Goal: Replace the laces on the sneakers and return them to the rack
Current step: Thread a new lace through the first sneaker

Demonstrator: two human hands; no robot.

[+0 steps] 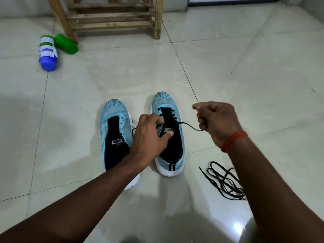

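- Since the thin black lace (188, 124) is limp and light, we judge its tip the best hold.
- Our right hand (216, 120) grips its end; our left hand (149, 135) pinches it at the light-blue mesh sneaker (172, 137) on the floor (228, 76).

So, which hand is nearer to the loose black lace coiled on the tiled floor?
Right. The right hand pinches the threaded black lace just beyond the loose black lace; the left hand holds the light-blue mesh sneaker at its tongue, farther left.
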